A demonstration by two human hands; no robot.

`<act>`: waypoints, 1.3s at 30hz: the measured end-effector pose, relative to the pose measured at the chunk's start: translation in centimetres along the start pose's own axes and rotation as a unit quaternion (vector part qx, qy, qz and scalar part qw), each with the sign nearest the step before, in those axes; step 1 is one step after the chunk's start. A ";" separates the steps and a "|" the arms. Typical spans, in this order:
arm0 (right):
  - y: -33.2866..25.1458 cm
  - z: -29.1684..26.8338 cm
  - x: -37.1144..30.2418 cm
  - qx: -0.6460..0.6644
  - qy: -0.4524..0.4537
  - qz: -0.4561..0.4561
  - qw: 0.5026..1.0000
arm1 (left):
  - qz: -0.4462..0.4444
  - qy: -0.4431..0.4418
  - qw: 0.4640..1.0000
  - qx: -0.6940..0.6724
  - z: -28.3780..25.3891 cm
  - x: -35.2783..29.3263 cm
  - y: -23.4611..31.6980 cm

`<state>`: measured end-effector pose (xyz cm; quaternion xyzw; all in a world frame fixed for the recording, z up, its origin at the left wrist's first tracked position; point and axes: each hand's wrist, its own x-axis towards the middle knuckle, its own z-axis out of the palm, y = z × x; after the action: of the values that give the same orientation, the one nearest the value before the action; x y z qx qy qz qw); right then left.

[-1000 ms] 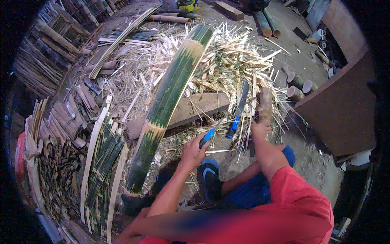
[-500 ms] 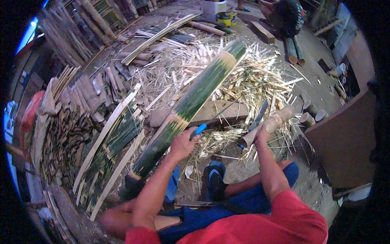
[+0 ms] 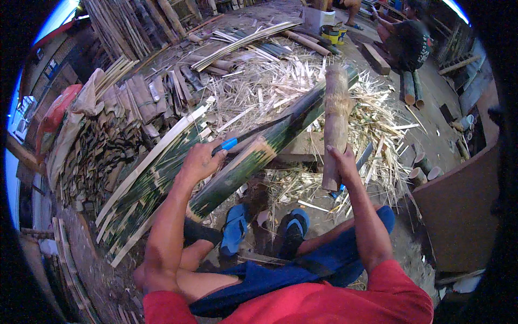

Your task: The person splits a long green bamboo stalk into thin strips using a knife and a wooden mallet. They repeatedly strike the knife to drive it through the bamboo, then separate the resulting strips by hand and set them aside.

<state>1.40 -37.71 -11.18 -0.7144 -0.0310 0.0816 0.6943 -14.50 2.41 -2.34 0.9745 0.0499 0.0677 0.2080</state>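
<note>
Left hand (image 3: 200,161) wrapped round a long knife (image 3: 230,144), right hand (image 3: 346,165) gripping a log (image 3: 335,121); bamboo strips (image 3: 156,173) cut, green culm (image 3: 258,155) isn't yet.

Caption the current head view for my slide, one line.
Left hand holds a blue-handled knife at the green bamboo; right hand grips a thick tan cylinder.
</note>
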 end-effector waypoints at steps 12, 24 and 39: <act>-2.7 6.6 2.2 -0.408 -0.157 0.011 0.899 | 0.002 -0.034 0.999 0.011 -9.8 3.0 -0.4; 1.7 10.5 1.1 -0.036 -0.154 0.040 0.987 | 0.053 0.273 0.679 -0.679 -1.9 2.0 -6.4; 8.3 20.2 -1.2 -0.226 -0.266 -0.021 0.937 | -0.160 0.428 0.602 -0.655 -2.5 -6.5 -20.8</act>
<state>-3.61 -18.22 -19.80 -0.8039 -0.2468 0.2451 0.4824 -22.74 21.53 -9.38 0.4136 0.2309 0.4568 0.7529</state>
